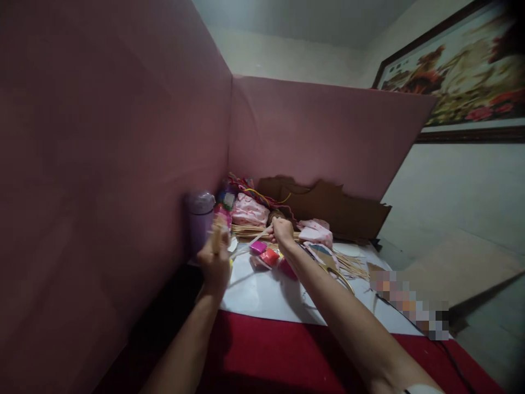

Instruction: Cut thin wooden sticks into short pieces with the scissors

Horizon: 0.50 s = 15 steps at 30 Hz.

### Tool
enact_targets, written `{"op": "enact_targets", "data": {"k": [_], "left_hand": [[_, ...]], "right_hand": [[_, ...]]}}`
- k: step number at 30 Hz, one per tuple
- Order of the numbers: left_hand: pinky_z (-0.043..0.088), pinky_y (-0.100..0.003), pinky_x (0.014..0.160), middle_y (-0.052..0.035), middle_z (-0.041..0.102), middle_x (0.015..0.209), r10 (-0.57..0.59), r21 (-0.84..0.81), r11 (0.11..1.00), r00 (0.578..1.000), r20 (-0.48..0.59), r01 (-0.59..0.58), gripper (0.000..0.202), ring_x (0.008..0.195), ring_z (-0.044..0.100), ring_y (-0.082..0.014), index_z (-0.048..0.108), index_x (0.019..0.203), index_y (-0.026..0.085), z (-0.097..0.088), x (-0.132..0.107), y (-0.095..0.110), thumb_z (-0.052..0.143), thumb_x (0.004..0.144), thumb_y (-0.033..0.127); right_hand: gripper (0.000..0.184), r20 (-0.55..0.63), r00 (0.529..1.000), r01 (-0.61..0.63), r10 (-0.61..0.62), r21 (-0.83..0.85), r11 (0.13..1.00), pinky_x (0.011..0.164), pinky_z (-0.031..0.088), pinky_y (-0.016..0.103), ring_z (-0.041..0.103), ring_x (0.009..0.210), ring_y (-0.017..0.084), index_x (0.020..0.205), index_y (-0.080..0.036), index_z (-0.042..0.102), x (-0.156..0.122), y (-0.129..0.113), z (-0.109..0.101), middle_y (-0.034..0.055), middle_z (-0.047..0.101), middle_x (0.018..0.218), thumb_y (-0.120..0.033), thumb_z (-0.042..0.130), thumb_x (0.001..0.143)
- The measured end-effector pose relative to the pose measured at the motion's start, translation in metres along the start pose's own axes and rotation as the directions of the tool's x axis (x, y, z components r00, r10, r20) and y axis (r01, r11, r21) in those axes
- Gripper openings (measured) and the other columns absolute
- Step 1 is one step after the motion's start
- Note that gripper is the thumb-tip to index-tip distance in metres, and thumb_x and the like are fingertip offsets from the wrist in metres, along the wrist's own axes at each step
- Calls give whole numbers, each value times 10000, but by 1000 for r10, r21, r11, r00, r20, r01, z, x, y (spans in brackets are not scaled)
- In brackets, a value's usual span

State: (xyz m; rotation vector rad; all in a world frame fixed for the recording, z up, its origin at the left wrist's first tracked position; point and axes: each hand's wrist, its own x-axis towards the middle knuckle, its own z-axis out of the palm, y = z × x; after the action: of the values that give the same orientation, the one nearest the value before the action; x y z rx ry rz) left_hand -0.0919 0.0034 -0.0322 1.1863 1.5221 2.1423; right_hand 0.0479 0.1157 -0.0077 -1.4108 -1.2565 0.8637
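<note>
My left hand (214,268) is closed around an upright tan, stick-like piece (216,236), blurred at its top. My right hand (282,231) is shut in a pinch on one end of a pale, narrow strip (259,236). This strip slants down and left toward my left hand; whether it joins the tan piece I cannot tell. Below the strip, between my hands, lie a magenta packet (258,248) and a red packet (269,256). Under my right forearm sit a darker red item and scissors-like golden loops (342,278), partly hidden.
A purple lidded container (200,221) stands at left against the pink partition (307,131). Behind my hands are bundled thin sticks (246,232), pink-white packages (251,210), coloured cords (270,200) and torn cardboard (328,210). White sheeting (262,301) covers part of the red cloth (270,350).
</note>
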Motion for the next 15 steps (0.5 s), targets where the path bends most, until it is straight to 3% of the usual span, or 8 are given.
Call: {"op": "enact_targets", "data": {"k": [1,2,4,6,8,11,13,15], "left_hand": [[345,-248,496,-11,532,536,131,114,983,986,101,-142,217,530,499,-141,512,607,202,0,-7,1,530,766,348],[359,-258,530,-23,554,547,227,191,942,943,243,-276,206,544,521,-150,535,605,205,2,-15,1,507,780,311],[357,-265,556,-34,581,555,380,207,822,781,496,-531,177,549,549,-152,560,616,210,6,-28,2,504,781,243],[333,-267,530,-36,576,528,494,153,701,628,602,-697,195,514,545,-143,531,586,205,11,-37,2,510,780,200],[316,-267,511,-32,572,513,573,95,622,534,622,-777,207,491,540,-134,512,582,201,14,-41,2,502,787,174],[303,-263,491,-13,556,490,647,52,592,513,564,-804,227,460,524,-120,502,577,192,15,-41,3,490,803,180],[301,-258,485,-3,539,477,653,37,621,544,527,-783,251,450,513,-112,501,566,183,14,-41,4,489,815,200],[311,-249,489,-5,546,494,603,0,708,604,521,-706,258,465,515,-107,522,576,173,14,-40,5,481,828,215]], "right_hand": [[303,-8,1000,-8,8,11,1000,282,328,158,449,301,75,632,-173,489,3,-1,3,-8,545,463,-290,379,890],[293,-9,1000,-12,12,19,1000,283,338,159,459,308,77,649,-172,495,5,-1,7,-2,562,478,-293,381,891],[275,-1,1000,-14,14,28,1000,287,354,167,477,319,85,676,-168,511,9,0,18,8,587,503,-301,396,887],[267,11,1000,-14,14,31,999,290,362,183,488,324,96,686,-164,526,11,2,31,16,600,518,-311,412,878],[281,24,1000,-17,16,30,999,292,362,200,490,326,107,678,-163,538,14,4,46,24,604,521,-328,420,872],[337,56,998,-12,10,24,1000,308,377,227,502,332,128,629,-161,558,19,4,66,42,608,514,-373,433,860],[384,95,996,1,-2,15,1000,327,390,242,508,333,141,582,-159,566,22,2,74,50,602,492,-408,445,847],[415,124,992,30,-30,5,1000,339,387,241,502,332,141,554,-159,570,22,2,73,47,590,469,-444,459,833]]}}
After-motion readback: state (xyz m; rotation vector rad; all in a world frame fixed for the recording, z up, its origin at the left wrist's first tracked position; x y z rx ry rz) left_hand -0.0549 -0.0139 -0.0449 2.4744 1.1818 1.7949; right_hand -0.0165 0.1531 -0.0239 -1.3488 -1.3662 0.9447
